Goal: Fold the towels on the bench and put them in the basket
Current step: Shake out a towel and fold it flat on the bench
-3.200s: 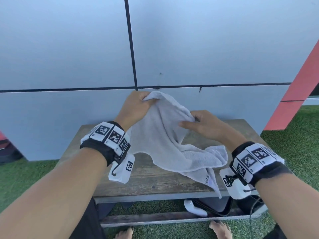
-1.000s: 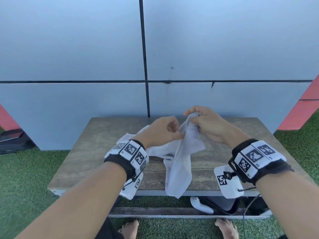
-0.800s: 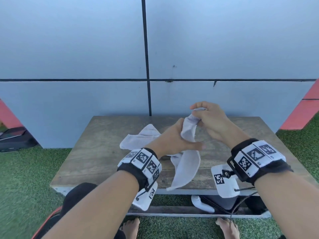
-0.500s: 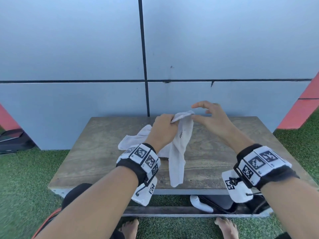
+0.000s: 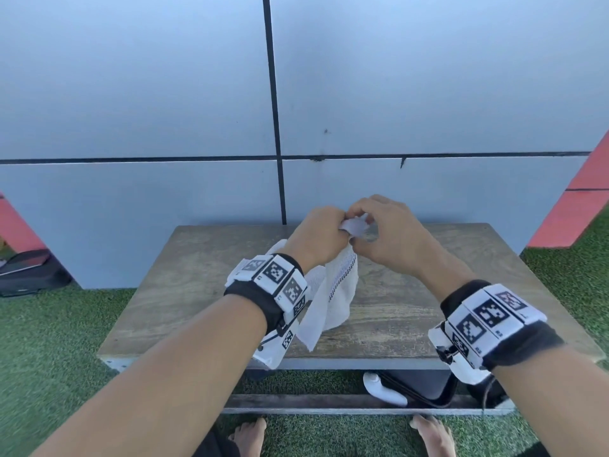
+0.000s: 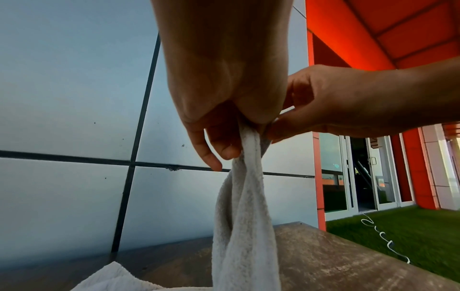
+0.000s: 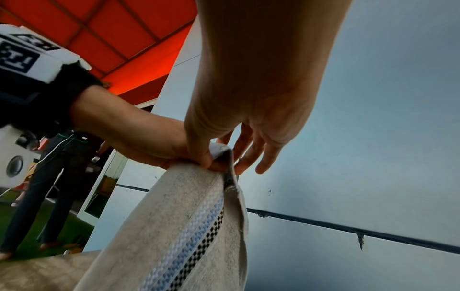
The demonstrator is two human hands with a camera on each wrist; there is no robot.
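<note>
White terry cloth hangs bunched from both hands above the far middle of the wooden table (image 5: 412, 311). The towel (image 5: 333, 301) is gathered at its top edge, where the left hand (image 5: 318, 237) has its fingers curled tight round the cloth and the right hand (image 5: 389, 235) pinches the same corner between thumb and forefinger, its other fingers loosely spread. The two hands touch each other at the grip. From there the towel drops in a twisted rope, and its lower part trails onto the table top, with one end lying toward the near edge and another fold spreading out to the left behind the left wrist. In the right wrist view a woven band shows along the hem (image 7: 196, 236): pale blue and white stripes beside a row of small black and white checks. Each wrist wears a black band with white marker blocks (image 5: 275, 282). Behind the table stands a grey panelled wall (image 5: 164, 94) with dark seams; green artificial turf (image 5: 49, 341) surrounds it. Under the table lies a dark case (image 5: 425, 384) with a white object (image 5: 382, 387) beside it, and the person's bare feet (image 5: 250, 433) stand at the near edge.
</note>
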